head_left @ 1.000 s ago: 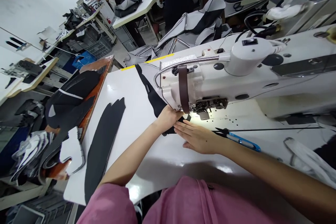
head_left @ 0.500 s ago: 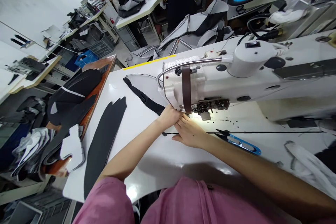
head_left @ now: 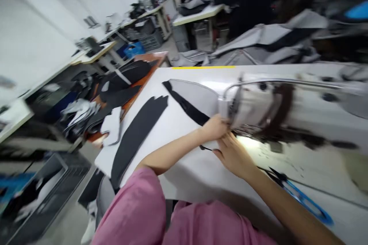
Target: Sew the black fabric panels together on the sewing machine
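Beside the needle area of a white sewing machine (head_left: 255,103), my left hand (head_left: 215,127) has its fingers bent together at the near end of a grey and black fabric piece (head_left: 191,110). My right hand (head_left: 234,155) lies just right of it, touching it, palm down, fingers forward and thumb apart. Its fingertips are partly hidden by my left hand and the machine. The fabric piece stretches away to the back left on the white table (head_left: 178,176). A long black piece (head_left: 138,138) lies flat to the left.
Blue-handled snips (head_left: 304,199) lie right of my right forearm. An orange-brown side table (head_left: 143,84) holds stacked dark and white pieces. Grey fabric (head_left: 258,42) is heaped behind the white table. A person in dark clothes (head_left: 254,7) stands beyond it.
The camera view has turned left, so the machine, table and hands appear further right and are blurred. Both hands remain together at the fabric near the needle.
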{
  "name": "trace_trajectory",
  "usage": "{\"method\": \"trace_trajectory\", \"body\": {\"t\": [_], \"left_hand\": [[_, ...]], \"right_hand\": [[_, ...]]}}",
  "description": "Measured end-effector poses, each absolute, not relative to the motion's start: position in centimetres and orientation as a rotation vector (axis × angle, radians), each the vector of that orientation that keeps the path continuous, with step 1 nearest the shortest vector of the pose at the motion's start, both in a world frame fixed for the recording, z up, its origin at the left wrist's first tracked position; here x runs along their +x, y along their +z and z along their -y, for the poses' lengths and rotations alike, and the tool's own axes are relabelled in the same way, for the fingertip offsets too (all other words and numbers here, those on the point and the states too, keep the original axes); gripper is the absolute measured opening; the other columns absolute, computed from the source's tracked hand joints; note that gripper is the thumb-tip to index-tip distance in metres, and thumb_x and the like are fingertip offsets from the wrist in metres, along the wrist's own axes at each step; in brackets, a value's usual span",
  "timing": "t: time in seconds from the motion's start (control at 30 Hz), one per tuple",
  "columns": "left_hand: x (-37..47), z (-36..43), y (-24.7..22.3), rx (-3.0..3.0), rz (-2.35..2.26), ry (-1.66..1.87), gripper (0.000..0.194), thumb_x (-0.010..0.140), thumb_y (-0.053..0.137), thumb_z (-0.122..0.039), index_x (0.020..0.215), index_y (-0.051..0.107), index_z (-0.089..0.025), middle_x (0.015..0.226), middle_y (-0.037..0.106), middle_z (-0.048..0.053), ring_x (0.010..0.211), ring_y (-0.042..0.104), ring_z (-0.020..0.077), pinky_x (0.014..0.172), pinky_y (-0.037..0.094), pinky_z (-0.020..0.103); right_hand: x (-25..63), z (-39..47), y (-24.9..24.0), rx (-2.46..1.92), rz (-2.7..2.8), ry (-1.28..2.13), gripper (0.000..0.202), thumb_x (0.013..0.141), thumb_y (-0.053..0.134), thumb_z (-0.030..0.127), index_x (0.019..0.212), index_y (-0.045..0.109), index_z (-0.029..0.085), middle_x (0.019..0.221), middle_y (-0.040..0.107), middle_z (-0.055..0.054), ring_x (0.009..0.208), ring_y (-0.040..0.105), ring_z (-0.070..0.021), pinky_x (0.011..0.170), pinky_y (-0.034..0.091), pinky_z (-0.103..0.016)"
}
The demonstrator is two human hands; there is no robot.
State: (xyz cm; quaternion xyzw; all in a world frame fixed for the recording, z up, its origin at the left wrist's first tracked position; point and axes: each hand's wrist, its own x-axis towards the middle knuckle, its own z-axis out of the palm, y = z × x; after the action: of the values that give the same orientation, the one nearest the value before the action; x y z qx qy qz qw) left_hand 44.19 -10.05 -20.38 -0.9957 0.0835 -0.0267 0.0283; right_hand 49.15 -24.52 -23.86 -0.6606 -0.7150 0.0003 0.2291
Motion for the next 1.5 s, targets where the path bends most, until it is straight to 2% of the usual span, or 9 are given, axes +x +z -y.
{"method": "trace_trajectory", "body": {"t": [0.1, 0.23, 0.4, 0.53, 0.73, 0.97, 1.23, 1.37, 1.5], "left_hand": [[40.8, 7.2, -18.2, -3.143, -0.221, -0.238, 0.031, 0.093, 0.039, -0.022, 0.105, 0.066, -0.016, 0.110, 0.064, 0.011, 0.101, 0.057, 0.0178, 0.090, 0.045, 0.029], [27.7, -0.1, -14.2, -2.862, 0.985, -0.526, 0.035, 0.093, 0.033, -0.017, 0.111, 0.062, -0.018, 0.114, 0.061, 0.009, 0.108, 0.054, 0.0176, 0.094, 0.044, 0.032], [9.2, -6.6, -12.9, -2.163, 2.095, -0.010, 0.045, 0.074, 0.067, -0.040, 0.108, 0.062, -0.011, 0.113, 0.055, 0.018, 0.109, 0.051, 0.0319, 0.091, 0.043, 0.041], [2.8, -7.8, -14.6, -2.228, 2.173, 0.071, 0.083, 0.057, 0.076, -0.055, 0.124, 0.051, -0.014, 0.123, 0.047, 0.016, 0.116, 0.044, 0.0315, 0.096, 0.038, 0.037], [0.6, -8.3, -14.3, -2.534, 2.102, -0.026, 0.073, 0.064, 0.069, -0.055, 0.125, 0.054, -0.016, 0.120, 0.051, 0.012, 0.099, 0.055, 0.0228, 0.091, 0.042, 0.028], [0.6, -8.7, -13.3, -2.582, 2.122, -0.044, 0.053, 0.070, 0.062, -0.048, 0.115, 0.064, -0.020, 0.117, 0.059, 0.009, 0.096, 0.059, 0.0238, 0.087, 0.043, 0.029], [2.2, -9.9, -12.9, -2.469, 2.360, -0.270, 0.023, 0.075, 0.048, -0.023, 0.083, 0.066, -0.011, 0.080, 0.066, 0.005, 0.068, 0.056, 0.0150, 0.065, 0.044, 0.024], [2.5, -9.4, -12.4, -2.320, 2.356, -0.423, 0.024, 0.078, 0.044, -0.024, 0.078, 0.064, -0.009, 0.074, 0.063, 0.005, 0.071, 0.054, 0.0162, 0.067, 0.043, 0.025], [3.8, -6.5, -10.4, -2.184, 2.152, -0.700, 0.031, 0.086, 0.038, -0.028, 0.095, 0.063, -0.012, 0.100, 0.063, 0.009, 0.096, 0.055, 0.0201, 0.086, 0.042, 0.029]], "right_hand": [[49.6, 24.3, -25.0, -1.742, 2.013, -0.171, 0.049, 0.089, 0.045, 0.035, 0.126, 0.046, 0.003, 0.124, 0.052, -0.025, 0.119, 0.045, -0.0357, 0.097, 0.040, -0.053], [49.4, 23.8, -25.3, -1.568, 2.075, -0.296, 0.051, 0.090, 0.043, 0.031, 0.134, 0.040, 0.005, 0.125, 0.052, -0.024, 0.118, 0.048, -0.0374, 0.096, 0.040, -0.055], [46.9, 20.2, -21.6, -1.390, 2.070, -0.283, 0.052, 0.088, 0.049, 0.023, 0.137, 0.038, 0.015, 0.126, 0.055, -0.016, 0.121, 0.049, -0.0317, 0.104, 0.037, -0.051], [45.8, 13.5, -17.9, -1.528, 1.920, -0.309, 0.047, 0.089, 0.046, 0.028, 0.134, 0.041, 0.014, 0.131, 0.049, -0.019, 0.126, 0.043, -0.0362, 0.104, 0.032, -0.058], [49.0, 6.7, -18.7, -1.879, 1.525, -0.255, 0.054, 0.091, 0.035, 0.041, 0.139, 0.031, 0.018, 0.140, 0.034, -0.024, 0.132, 0.026, -0.0452, 0.092, 0.023, -0.073], [52.6, 4.1, -23.2, -2.018, 1.441, -0.307, 0.038, 0.074, 0.054, 0.056, 0.084, 0.061, 0.020, 0.079, 0.057, -0.018, 0.081, 0.056, -0.0378, 0.063, 0.038, -0.056], [41.5, 8.0, -12.6, -1.378, 1.771, -0.518, 0.014, 0.081, 0.049, 0.019, 0.080, 0.061, 0.024, 0.091, 0.066, -0.005, 0.084, 0.060, -0.0212, 0.077, 0.042, -0.037], [43.3, 11.1, -14.5, -1.203, 2.134, -0.438, 0.029, 0.074, 0.039, 0.002, 0.080, 0.059, 0.023, 0.109, 0.066, -0.003, 0.093, 0.061, -0.0198, 0.079, 0.042, -0.035], [45.4, 13.8, -17.6, -1.198, 2.305, -0.196, 0.037, 0.072, 0.031, -0.001, 0.076, 0.059, 0.022, 0.082, 0.068, -0.004, 0.067, 0.063, -0.0196, 0.067, 0.045, -0.037]]}}
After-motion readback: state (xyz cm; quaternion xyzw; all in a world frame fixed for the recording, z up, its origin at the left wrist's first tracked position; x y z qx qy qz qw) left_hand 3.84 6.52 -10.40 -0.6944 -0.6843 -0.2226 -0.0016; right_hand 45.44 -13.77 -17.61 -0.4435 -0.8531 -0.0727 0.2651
